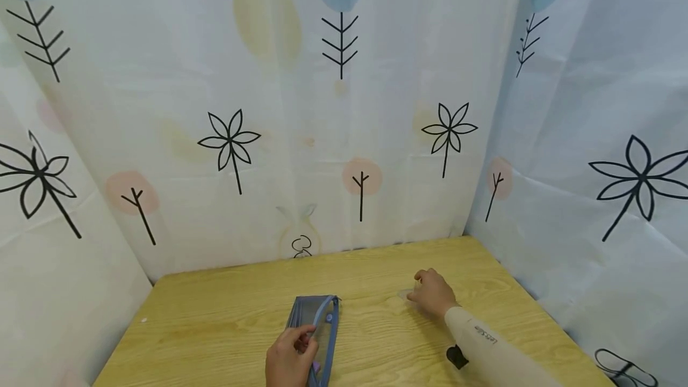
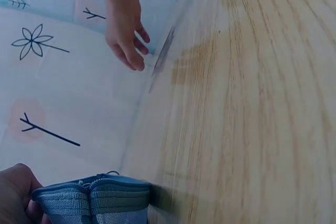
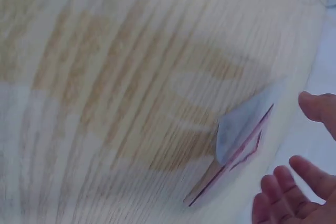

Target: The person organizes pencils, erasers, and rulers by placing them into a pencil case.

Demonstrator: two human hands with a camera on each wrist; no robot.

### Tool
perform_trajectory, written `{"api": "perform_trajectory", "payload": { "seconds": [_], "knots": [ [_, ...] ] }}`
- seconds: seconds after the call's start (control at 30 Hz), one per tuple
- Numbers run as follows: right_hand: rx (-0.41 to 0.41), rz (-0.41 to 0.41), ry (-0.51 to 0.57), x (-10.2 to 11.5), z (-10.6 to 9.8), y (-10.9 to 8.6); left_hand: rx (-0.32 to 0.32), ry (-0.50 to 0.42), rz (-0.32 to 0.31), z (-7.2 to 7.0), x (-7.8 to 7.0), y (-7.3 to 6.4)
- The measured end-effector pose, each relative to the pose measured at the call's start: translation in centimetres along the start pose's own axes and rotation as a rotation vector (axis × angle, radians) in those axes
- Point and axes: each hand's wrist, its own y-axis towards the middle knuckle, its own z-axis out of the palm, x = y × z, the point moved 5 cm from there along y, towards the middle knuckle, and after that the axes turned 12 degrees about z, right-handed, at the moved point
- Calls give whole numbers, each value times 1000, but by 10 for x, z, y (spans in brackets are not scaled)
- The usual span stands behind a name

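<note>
From my station I see the left hand (image 1: 289, 358) pinching the edge of a blue zip pouch (image 1: 324, 336), which sits on the wooden tabletop (image 1: 215, 315) close in front of the wearer. Across to the right, the right hand (image 1: 434, 293) is just beside a clear piece (image 3: 244, 129) with red lines; it may be a triangle ruler, but my right wrist view is too blurred to be sure. That hand's fingers (image 3: 289, 187) stand wide from the thumb, holding nothing. A thin black cable (image 1: 626, 369) shows at far right.
</note>
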Motion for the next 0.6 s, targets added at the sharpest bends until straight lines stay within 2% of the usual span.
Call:
{"api": "perform_trajectory", "payload": {
  "seconds": [0.27, 0.43, 0.6],
  "knots": [
    [61, 121, -47, -18, -5, 5, 6, -10, -13, -1, -1, -1],
    [79, 128, -45, -20, -4, 6, 13, -5, -27, -2, -1, -1],
    [84, 125, 9, -21, -4, 6, 13, -10, -26, -3, -2, 0]
  ]
}}
